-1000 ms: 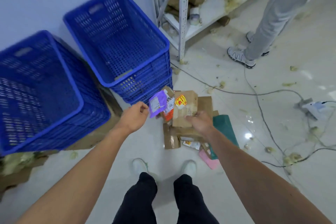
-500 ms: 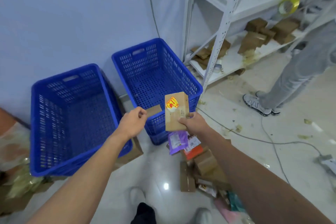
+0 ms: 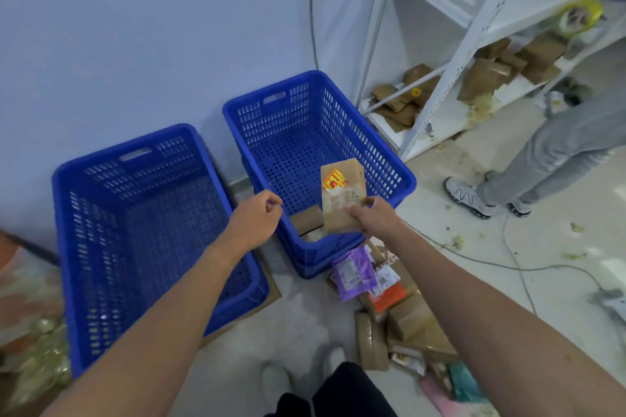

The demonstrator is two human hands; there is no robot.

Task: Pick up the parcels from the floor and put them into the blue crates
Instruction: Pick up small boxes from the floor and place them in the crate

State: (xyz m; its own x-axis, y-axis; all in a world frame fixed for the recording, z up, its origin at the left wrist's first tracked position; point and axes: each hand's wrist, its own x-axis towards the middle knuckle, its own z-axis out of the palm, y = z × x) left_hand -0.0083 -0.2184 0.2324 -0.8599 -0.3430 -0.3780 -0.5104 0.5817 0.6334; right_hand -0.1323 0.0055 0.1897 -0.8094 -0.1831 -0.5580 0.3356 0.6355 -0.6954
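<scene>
Over the right crate's [image 3: 271,112] near rim, the right hand [image 3: 376,217] pinches a parcel [image 3: 342,195].

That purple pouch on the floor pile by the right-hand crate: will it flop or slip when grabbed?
Probably floppy: the purple pouch looks like a thin, creased plastic mailer, so it may sag from a corner pinch. Likely light, since it lies flat atop the cardboard parcels. Its film could be slippery.
</scene>
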